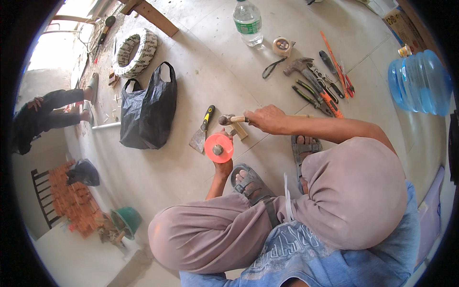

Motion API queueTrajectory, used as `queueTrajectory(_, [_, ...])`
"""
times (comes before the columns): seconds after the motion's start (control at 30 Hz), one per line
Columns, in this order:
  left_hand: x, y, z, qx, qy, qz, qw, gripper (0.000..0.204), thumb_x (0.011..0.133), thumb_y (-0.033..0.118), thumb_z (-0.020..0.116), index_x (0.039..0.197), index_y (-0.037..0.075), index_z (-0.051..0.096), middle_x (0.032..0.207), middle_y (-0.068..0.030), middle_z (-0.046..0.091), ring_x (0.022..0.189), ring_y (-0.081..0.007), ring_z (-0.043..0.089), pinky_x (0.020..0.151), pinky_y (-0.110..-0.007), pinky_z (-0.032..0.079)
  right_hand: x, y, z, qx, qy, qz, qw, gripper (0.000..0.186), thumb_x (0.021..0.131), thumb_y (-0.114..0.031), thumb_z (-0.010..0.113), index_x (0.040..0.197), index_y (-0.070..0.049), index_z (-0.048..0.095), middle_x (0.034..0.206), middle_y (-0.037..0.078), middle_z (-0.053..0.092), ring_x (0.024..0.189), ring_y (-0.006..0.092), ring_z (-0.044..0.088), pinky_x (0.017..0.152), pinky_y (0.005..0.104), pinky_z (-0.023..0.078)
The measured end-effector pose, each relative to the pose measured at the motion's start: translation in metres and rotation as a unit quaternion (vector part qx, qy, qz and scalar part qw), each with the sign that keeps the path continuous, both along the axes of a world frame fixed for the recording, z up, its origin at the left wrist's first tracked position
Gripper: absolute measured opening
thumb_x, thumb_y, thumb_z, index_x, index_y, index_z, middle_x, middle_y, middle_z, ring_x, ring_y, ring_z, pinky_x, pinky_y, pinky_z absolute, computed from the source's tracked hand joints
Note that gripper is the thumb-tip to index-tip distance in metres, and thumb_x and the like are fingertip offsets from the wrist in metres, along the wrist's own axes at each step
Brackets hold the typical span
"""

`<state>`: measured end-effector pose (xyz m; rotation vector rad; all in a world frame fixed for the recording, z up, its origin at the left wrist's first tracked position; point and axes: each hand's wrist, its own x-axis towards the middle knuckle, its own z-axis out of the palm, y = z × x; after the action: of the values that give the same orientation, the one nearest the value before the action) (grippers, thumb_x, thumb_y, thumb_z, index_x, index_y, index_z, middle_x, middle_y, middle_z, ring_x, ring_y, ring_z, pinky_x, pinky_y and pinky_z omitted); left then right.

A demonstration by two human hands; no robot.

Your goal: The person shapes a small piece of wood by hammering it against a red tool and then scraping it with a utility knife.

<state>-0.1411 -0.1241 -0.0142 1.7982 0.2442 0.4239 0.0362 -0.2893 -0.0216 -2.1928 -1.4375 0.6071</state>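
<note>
My left hand [223, 168] is wrapped round a chisel [218, 150] with a round orange-pink hand guard. The chisel's metal striking end faces up, and the guard covers part of my fingers. My right hand [267, 119] grips the wooden handle of a hammer [225, 119], whose dark head hangs just beyond the guard, apart from the chisel's striking end. A small pale wooden block [239, 131] lies beside the hammer head, partly covered by it. Whether the chisel's tip touches anything is hidden. To the left, a scraper [204, 128] with a yellow-black handle rests on the tiles.
Right of centre lie a claw hammer [304, 69], green-black pliers [313, 99] and other hand tools. Beyond stand a water bottle [247, 24] and a tape measure [283, 46]. A black plastic bag [150, 110] is at left, a blue jug [420, 81] at right. Another person [43, 115] is far left.
</note>
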Motion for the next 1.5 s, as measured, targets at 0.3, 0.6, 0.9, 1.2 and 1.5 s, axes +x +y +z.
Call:
queueTrajectory(0.3, [-0.039,-0.039,0.0,0.119,-0.021,-0.228,0.966,0.008,0.088,0.015,0.059,0.094,0.011,0.057,0.099,-0.0066,0.058,0.102,-0.0233,0.057,0.112,-0.054,0.027,-0.001,0.004,-0.009,0.017,-0.011,-0.002,1.0,0.021,0.092,-0.025,0.057,0.105,-0.01,0.052,0.07,0.014,0.064,0.064,0.0358,0.065,0.055,0.0491,0.049])
queueTrajectory(0.6, [-0.041,-0.034,-0.003,0.031,-0.059,-0.047,0.997,0.017,0.081,0.018,0.066,0.094,0.011,0.059,0.101,-0.0057,0.057,0.103,-0.0238,0.055,0.113,-0.053,0.026,-0.003,0.007,-0.008,0.035,-0.021,0.003,0.999,0.025,0.091,-0.026,0.059,0.108,-0.01,0.05,0.069,0.014,0.064,0.064,0.0354,0.064,0.055,0.0491,0.048])
queueTrajectory(0.9, [-0.029,-0.026,0.005,-0.004,-0.017,-0.032,0.999,0.023,0.079,0.022,0.065,0.096,0.008,0.059,0.101,-0.0071,0.056,0.103,-0.0239,0.055,0.113,-0.054,0.027,-0.001,0.005,-0.01,0.035,-0.016,0.001,0.999,0.022,0.091,-0.026,0.058,0.104,-0.01,0.049,0.067,0.015,0.062,0.064,0.0365,0.064,0.055,0.0495,0.047])
queueTrajectory(1.2, [-0.023,-0.018,0.009,-0.009,-0.026,-0.031,0.999,0.025,0.079,0.023,0.063,0.097,0.007,0.06,0.099,-0.0082,0.057,0.101,-0.0233,0.057,0.112,-0.055,0.028,0.002,0.007,-0.012,0.036,-0.019,0.007,0.999,0.024,0.091,-0.025,0.058,0.108,-0.01,0.05,0.067,0.016,0.063,0.062,0.0371,0.063,0.054,0.0502,0.047])
queueTrajectory(1.5, [-0.016,-0.02,0.022,-0.027,-0.04,-0.017,0.999,0.008,0.091,0.01,0.056,0.097,0.005,0.058,0.1,-0.0073,0.058,0.097,-0.0213,0.06,0.111,-0.055,0.03,0.003,0.009,-0.004,0.002,-0.016,0.019,1.0,0.028,0.091,-0.026,0.058,0.111,-0.008,0.05,0.068,0.016,0.064,0.064,0.0371,0.065,0.055,0.0499,0.048])
